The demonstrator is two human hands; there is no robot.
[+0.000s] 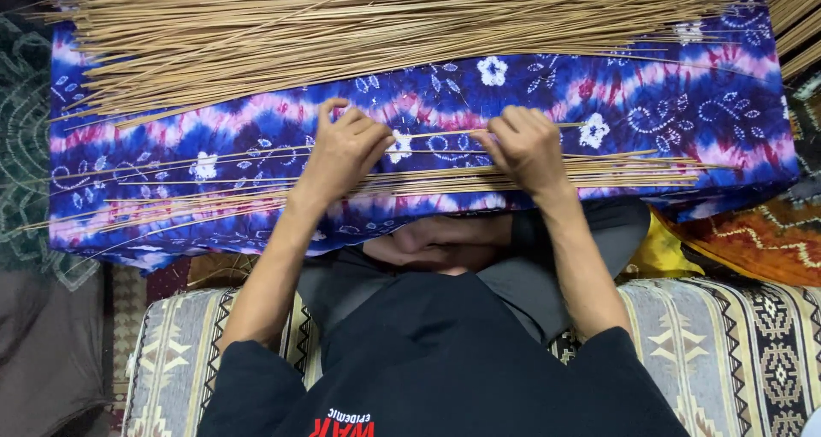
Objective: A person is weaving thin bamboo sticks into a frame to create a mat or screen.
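My left hand (344,149) and my right hand (523,144) rest on a board wrapped in blue, purple and pink tie-dye cloth (684,103) lying over my lap. Both pinch one thin tan stick (445,134) that runs between them and out past my right hand. Just below the hands lies a thin row of sorted sticks (616,174), side by side across the cloth. A big loose pile of the same long sticks (385,22) covers the far part of the cloth.
I sit on a patterned beige cushion (735,351). A dark green mat (21,146) lies at the left. Orange patterned fabric (761,240) and a yellow cloth (663,249) lie at the right.
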